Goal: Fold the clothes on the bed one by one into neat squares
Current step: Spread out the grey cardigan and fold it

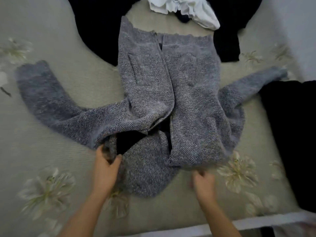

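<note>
- A grey woolly jacket (164,93) lies spread out flat in the middle of the bed, front side up.
- Its bottom edge points to 12 o'clock, and its neck end is at 6 o'clock, near the person.
- One sleeve (42,96) reaches out to 9 o'clock and bends up at the end.
- The other sleeve (256,82) reaches out to about 2 o'clock.
- The left hand (105,168) is at 7 o'clock from the jacket's middle. Its thumb and fingers pinch a bunched-up bit of the jacket by the dark neck opening.
- The right hand (203,182) is at 5 o'clock, right by the jacket's near edge. It is blurry with the fingers curled, and I cannot tell if it has hold of the wool.
- The bed cover (68,82) is pale green with big white flowers.
- A crumpled white cloth (184,9) sits at 12 o'clock, past the jacket.
- Black clothes (99,28) lie at 11 o'clock and 1 o'clock, and the jacket's bottom edge lies over some of them.
- Another black cloth (290,134) lies at 3 o'clock, near the end of that sleeve.
</note>
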Demonstrator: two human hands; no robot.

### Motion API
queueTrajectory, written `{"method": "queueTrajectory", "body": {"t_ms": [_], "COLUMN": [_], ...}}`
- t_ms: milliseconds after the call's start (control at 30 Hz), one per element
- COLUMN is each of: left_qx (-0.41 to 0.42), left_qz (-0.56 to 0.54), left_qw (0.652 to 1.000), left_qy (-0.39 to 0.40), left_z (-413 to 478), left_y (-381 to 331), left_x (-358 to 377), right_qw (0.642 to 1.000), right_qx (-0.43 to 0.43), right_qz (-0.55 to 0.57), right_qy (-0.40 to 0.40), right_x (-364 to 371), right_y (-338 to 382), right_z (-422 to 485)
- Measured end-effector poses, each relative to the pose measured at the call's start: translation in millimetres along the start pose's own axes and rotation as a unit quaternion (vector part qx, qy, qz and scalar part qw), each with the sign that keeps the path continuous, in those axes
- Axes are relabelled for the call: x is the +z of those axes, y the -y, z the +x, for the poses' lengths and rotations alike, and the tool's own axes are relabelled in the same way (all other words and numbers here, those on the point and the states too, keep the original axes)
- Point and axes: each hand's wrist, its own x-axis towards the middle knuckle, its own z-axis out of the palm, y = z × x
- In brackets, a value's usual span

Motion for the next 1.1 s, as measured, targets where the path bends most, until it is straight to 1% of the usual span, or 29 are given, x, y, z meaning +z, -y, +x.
{"method": "queueTrajectory", "body": {"t_ms": [33, 67, 133, 200, 233, 267, 300, 333, 367, 400, 467, 500, 533, 567, 600, 633, 667, 700, 733, 767, 833, 867, 900, 933, 967, 1000, 1033, 1067, 1100], "left_qx": [0.004, 0.013, 0.047, 0.088, 0.106, 0.131, 0.170, 0.217, 0.248, 0.267, 0.259, 0.234, 0.204, 0.173, 0.152, 0.146, 0.148, 0.148, 0.140, 0.124, 0.086, 0.044, -0.010, -0.072, -0.128, -0.187, -0.231, -0.263, -0.279], "left_qz": [0.009, 0.024, 0.088, 0.204, 0.276, 0.340, 0.385, 0.412, 0.432, 0.452, 0.475, 0.462, 0.439, 0.419, 0.410, 0.404, 0.389, 0.367, 0.339, 0.321, 0.316, 0.300, 0.265, 0.190, 0.084, -0.038, -0.154, -0.242, -0.300], "left_qw": [1.000, 0.999, 0.991, 0.962, 0.937, 0.907, 0.877, 0.846, 0.814, 0.780, 0.714, 0.689, 0.666, 0.647, 0.635, 0.638, 0.661, 0.699, 0.746, 0.797, 0.885, 0.922, 0.950, 0.972, 0.985, 0.980, 0.960, 0.932, 0.909], "left_qy": [0.016, 0.035, 0.090, 0.160, 0.188, 0.210, 0.233, 0.262, 0.299, 0.339, 0.445, 0.507, 0.567, 0.613, 0.637, 0.639, 0.624, 0.596, 0.555, 0.497, 0.331, 0.239, 0.167, 0.116, 0.075, 0.051, 0.049, 0.061, 0.074], "left_z": [-1, -1, -8, -21, -30, -42, -53, -64, -77, -89, -113, -122, -128, -132, -133, -131, -128, -124, -117, -106, -73, -57, -43, -31, -20, -13, -6, 1, 8], "left_y": [-7, -15, -35, -57, -68, -77, -86, -90, -91, -89, -78, -72, -66, -60, -53, -46, -39, -34, -29, -23, -11, -7, -5, -5, -2, -2, -1, 0, 0], "left_x": [-1, -1, -5, -13, -17, -21, -26, -29, -31, -29, -16, -6, 6, 19, 30, 41, 50, 57, 59, 59, 47, 40, 32, 26, 22, 23, 26, 29, 35], "right_qw": [0.998, 0.992, 0.969, 0.948, 0.948, 0.954, 0.965, 0.975, 0.979, 0.973, 0.942, 0.922, 0.898, 0.864, 0.826, 0.791, 0.772, 0.772, 0.790, 0.823, 0.902, 0.931, 0.955, 0.974, 0.988, 0.996, 0.995, 0.981, 0.960], "right_qx": [0.035, 0.049, 0.072, 0.105, 0.101, 0.075, 0.030, -0.018, -0.061, -0.085, -0.078, -0.059, -0.034, 0.002, 0.038, 0.063, 0.068, 0.049, 0.002, -0.050, -0.126, -0.135, -0.127, -0.109, -0.078, -0.030, 0.032, 0.096, 0.147], "right_qz": [0.017, 0.052, 0.174, 0.260, 0.271, 0.266, 0.233, 0.176, 0.091, 0.010, -0.108, -0.173, -0.248, -0.322, -0.388, -0.441, -0.477, -0.496, -0.499, -0.472, -0.355, -0.301, -0.253, -0.198, -0.132, -0.051, 0.043, 0.138, 0.216], "right_qy": [0.057, 0.106, 0.162, 0.153, 0.132, 0.116, 0.117, 0.135, 0.171, 0.215, 0.309, 0.340, 0.362, 0.387, 0.407, 0.419, 0.415, 0.395, 0.358, 0.310, 0.212, 0.153, 0.091, 0.033, -0.021, -0.064, -0.088, -0.099, -0.095], "right_x": [9, 19, 34, 37, 31, 21, 5, -14, -39, -66, -113, -129, -140, -144, -144, -139, -133, -126, -119, -112, -101, -95, -91, -87, -82, -80, -77, -75, -73], "right_y": [-4, -3, 15, 39, 48, 55, 62, 66, 67, 66, 55, 48, 41, 32, 22, 13, 4, -4, -9, -11, -5, -2, 3, 6, 5, 6, 4, 3, 2], "right_z": [0, 0, -7, -10, -8, -4, -2, 1, 1, 1, 2, 0, -3, -7, -10, -11, -9, -5, -1, 5, 10, 16, 19, 27, 40, 52, 67, 80, 90]}}
